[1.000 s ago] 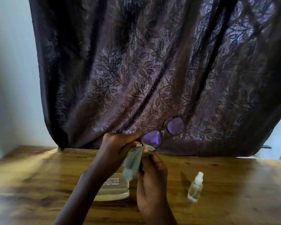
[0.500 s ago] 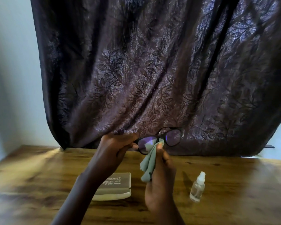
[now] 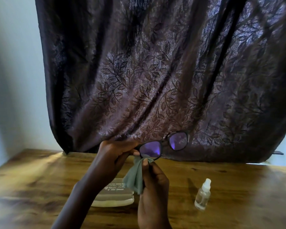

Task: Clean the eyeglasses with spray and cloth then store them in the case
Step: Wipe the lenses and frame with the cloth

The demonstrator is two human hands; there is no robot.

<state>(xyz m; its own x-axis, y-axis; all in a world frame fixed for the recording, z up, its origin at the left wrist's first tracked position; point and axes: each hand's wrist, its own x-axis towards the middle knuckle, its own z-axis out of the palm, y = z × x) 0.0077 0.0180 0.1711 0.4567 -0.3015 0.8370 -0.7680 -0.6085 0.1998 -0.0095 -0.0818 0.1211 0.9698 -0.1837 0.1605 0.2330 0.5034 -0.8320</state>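
Black-framed eyeglasses (image 3: 163, 144) with purple-tinted lenses are held up above the table. My left hand (image 3: 116, 152) grips their left end near the hinge. My right hand (image 3: 153, 184) pinches a grey-green cloth (image 3: 134, 177) against the lower rim of the left lens; the rest of the cloth hangs down. A pale, closed glasses case (image 3: 116, 197) lies on the table under my left forearm, partly hidden by it. A small clear spray bottle (image 3: 203, 195) with a white cap stands upright to the right of my hands.
The wooden table (image 3: 238, 187) stretches across the view. A dark leaf-patterned curtain (image 3: 155, 71) hangs behind it, reaching the table's back edge. A pale wall (image 3: 12, 80) is on the left.
The glasses were turned and lowered half a second ago and have since tilted up again. My right hand with the cloth went from the bridge down to the left lens's lower rim.
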